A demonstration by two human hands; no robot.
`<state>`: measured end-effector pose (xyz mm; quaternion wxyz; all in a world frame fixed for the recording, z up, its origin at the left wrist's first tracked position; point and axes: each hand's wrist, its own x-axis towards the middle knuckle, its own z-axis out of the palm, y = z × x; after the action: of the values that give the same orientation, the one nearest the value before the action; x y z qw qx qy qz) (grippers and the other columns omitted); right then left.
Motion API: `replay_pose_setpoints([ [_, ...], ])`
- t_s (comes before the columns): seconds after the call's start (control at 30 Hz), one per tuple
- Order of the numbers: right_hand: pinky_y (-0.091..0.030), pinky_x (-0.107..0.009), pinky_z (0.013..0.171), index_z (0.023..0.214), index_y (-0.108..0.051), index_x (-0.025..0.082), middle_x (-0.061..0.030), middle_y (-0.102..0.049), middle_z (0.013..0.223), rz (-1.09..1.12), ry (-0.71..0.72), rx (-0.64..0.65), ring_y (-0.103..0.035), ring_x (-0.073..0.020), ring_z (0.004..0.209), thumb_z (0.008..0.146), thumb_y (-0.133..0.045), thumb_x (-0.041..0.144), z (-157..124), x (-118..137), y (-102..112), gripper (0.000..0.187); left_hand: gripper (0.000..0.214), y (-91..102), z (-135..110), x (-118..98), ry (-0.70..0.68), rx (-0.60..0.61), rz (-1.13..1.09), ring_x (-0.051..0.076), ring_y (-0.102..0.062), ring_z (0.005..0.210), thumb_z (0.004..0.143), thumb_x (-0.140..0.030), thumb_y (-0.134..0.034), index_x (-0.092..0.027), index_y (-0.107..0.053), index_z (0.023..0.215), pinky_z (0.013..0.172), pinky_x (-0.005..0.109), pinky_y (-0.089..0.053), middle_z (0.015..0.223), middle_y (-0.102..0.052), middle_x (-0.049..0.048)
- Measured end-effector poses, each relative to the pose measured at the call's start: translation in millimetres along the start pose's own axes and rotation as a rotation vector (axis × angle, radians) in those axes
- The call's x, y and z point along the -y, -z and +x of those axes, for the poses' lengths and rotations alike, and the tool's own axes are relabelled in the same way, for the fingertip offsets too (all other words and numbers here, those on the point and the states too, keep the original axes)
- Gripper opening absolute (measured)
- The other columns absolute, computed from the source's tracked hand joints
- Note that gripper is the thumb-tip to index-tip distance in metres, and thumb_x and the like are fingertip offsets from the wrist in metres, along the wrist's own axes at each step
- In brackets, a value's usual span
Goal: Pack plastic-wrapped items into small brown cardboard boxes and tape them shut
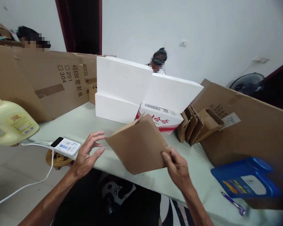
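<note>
A flat brown cardboard piece (138, 146), folded like an unassembled small box, hovers over the pale green table edge (141, 179). My right hand (176, 168) pinches its lower right corner between thumb and fingers. My left hand (88, 152) is at its left edge, fingers spread and slightly curled, fingertips touching or just short of the cardboard.
White foam blocks (122, 88) and a red-and-white carton (163, 119) stand behind. Folded brown boxes (199, 125) lean at right. Large cardboard sheets (44, 81) wall the table. A yellow jug (8, 122), white power bank (67, 146) with cable, blue bottle (246, 182) and purple razor (234, 204) lie around. Two people are behind.
</note>
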<state>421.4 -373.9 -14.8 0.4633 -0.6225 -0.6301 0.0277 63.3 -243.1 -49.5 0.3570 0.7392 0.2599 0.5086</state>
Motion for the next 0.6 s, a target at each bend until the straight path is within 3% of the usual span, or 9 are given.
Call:
replay_pose_setpoints([
  [0.07, -0.041, -0.027, 0.058, 0.088, -0.069, 0.023, 0.0018, -0.062, 0.072, 0.203, -0.275, 0.010, -0.051, -0.0146, 0.063, 0.099, -0.067, 0.061, 12, -10, 12, 0.040, 0.032, 2.9, 8, 8, 0.028, 0.044, 0.006, 0.030, -0.060, 0.142, 0.107, -0.029, -0.062, -0.030, -0.068, 0.138, 0.102, 0.042, -0.064, 0.152, -0.059, 0.0115],
  [0.13, -0.040, -0.025, 0.057, 0.084, -0.068, 0.021, 0.0017, -0.063, 0.072, 0.435, -0.494, 0.058, -0.050, -0.0130, 0.063, 0.085, -0.079, 0.073, 21, -24, 14, 0.053, 0.033, 4.4, 15, 13, 0.039, 0.110, 0.006, 0.032, -0.058, 0.145, 0.106, -0.030, -0.063, -0.029, -0.068, 0.139, 0.103, 0.044, -0.063, 0.155, -0.059, 0.0127],
  [0.23, -0.041, -0.025, 0.056, 0.078, -0.066, 0.020, 0.0005, -0.066, 0.069, 0.623, -0.689, 0.131, -0.052, -0.0128, 0.060, 0.065, -0.090, 0.078, 24, -43, 2, 0.064, 0.048, 6.4, 21, 16, 0.031, 0.212, -0.029, 0.033, -0.051, 0.153, 0.103, -0.028, -0.066, -0.032, -0.061, 0.151, 0.109, 0.048, -0.060, 0.164, -0.052, 0.0133],
  [0.43, -0.051, -0.030, 0.059, 0.076, -0.070, 0.020, -0.0045, -0.074, 0.072, 0.694, -0.815, 0.256, -0.064, -0.0184, 0.063, 0.058, -0.092, 0.076, -1, -63, -37, 0.063, 0.101, 7.5, 29, 9, 0.031, 0.470, -0.056, 0.041, -0.041, 0.161, 0.086, -0.024, -0.087, -0.040, -0.034, 0.171, 0.120, 0.060, -0.053, 0.177, -0.037, 0.0146],
  [0.6, -0.052, -0.032, 0.055, 0.073, -0.071, 0.020, -0.0042, -0.072, 0.065, 0.699, -0.843, 0.349, -0.063, -0.0183, 0.057, 0.066, -0.089, 0.073, -15, -72, -62, 0.057, 0.112, -0.4, 43, 8, -0.070, 0.536, -0.023, 0.042, -0.036, 0.164, 0.082, -0.025, -0.093, -0.040, -0.029, 0.173, 0.121, 0.064, -0.051, 0.178, -0.034, 0.0167],
])
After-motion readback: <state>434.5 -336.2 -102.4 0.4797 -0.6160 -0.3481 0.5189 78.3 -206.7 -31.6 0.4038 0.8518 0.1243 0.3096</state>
